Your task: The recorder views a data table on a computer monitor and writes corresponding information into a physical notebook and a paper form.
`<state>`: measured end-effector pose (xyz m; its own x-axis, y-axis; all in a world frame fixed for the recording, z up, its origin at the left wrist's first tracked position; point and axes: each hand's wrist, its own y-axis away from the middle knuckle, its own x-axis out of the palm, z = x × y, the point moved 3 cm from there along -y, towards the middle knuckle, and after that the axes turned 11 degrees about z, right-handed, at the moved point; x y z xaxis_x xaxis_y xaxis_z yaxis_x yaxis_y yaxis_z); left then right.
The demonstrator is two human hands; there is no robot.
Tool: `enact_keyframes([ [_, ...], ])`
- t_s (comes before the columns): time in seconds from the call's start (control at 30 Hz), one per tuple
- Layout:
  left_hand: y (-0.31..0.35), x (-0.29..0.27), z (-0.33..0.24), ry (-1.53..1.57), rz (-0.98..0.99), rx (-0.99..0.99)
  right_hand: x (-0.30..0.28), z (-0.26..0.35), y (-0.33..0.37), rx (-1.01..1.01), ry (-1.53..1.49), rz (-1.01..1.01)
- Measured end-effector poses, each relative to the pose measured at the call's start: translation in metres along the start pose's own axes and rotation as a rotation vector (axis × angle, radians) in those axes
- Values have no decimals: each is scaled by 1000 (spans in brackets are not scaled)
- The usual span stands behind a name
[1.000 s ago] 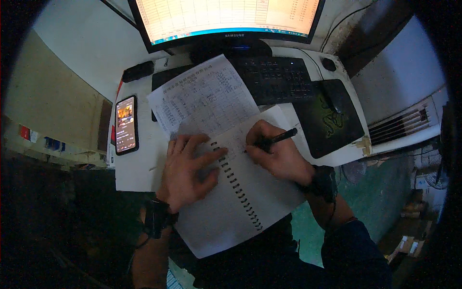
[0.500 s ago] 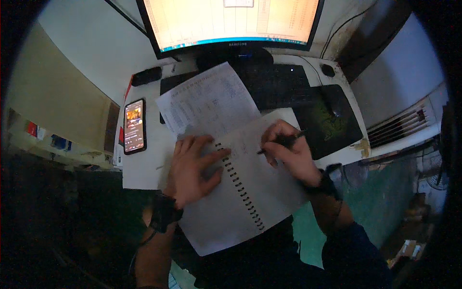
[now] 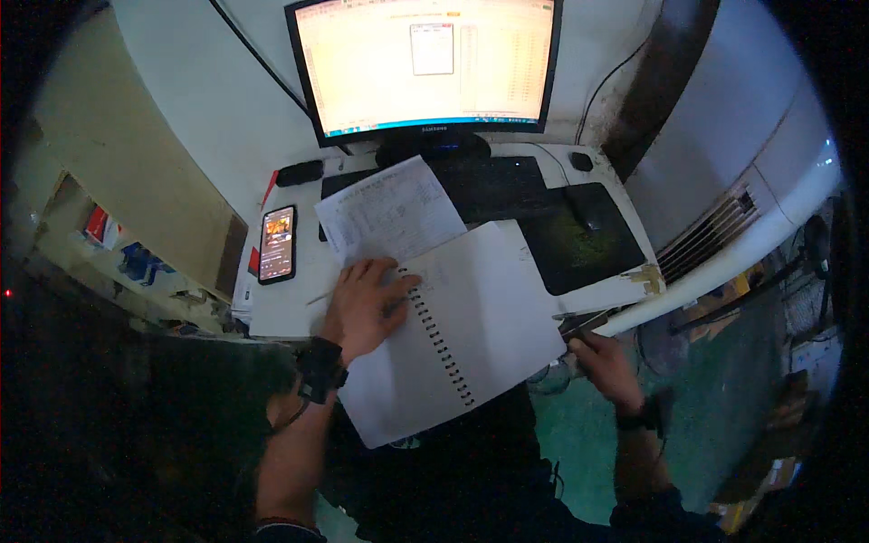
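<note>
A spiral notebook (image 3: 489,308) lies open, its near part reaching past the desk's front edge over my lap. My left hand (image 3: 367,308) rests on its left page near the coil, palm down with fingers spread. Under the notebook's far left edge is a printed sheet (image 3: 389,213) covered with small text, partly over the keyboard (image 3: 493,185). My right hand (image 3: 602,362) is off the page, at the notebook's right edge beside the desk's front edge. Its fingers are closed near a thin dark stick-like thing (image 3: 588,324); whether that is the pen, I cannot tell.
A lit monitor (image 3: 425,72) stands at the back of the white desk (image 3: 290,312). A phone (image 3: 278,244) with its screen on lies at the left. On the right, a mouse (image 3: 588,217) sits on a dark mouse pad (image 3: 579,258). Shelves (image 3: 136,262) stand at the far left.
My right hand has left the notebook page, where it held a pen, and moved right and nearer, to the desk's edge. The left hand stays on the notebook. The view has shifted.
</note>
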<state>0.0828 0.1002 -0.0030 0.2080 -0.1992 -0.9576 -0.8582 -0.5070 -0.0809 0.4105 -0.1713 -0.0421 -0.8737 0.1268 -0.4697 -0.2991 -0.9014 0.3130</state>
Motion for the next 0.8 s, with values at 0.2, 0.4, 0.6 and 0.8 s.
enact_keyframes([
  [0.2, 93, 1, -91, 55, -496, -231, 53, -8, 4, 92, -734, 153],
  [0.4, 292, 184, -175, 161, 231, -307, 90, 26, 51, 303, -852, 495],
  [0.6, 278, 175, -184, 595, 71, -568, 105, 9, 46, 394, -380, 872],
  [0.8, 265, 151, -166, 954, -108, -821, 62, 100, -28, 50, 360, 677],
])
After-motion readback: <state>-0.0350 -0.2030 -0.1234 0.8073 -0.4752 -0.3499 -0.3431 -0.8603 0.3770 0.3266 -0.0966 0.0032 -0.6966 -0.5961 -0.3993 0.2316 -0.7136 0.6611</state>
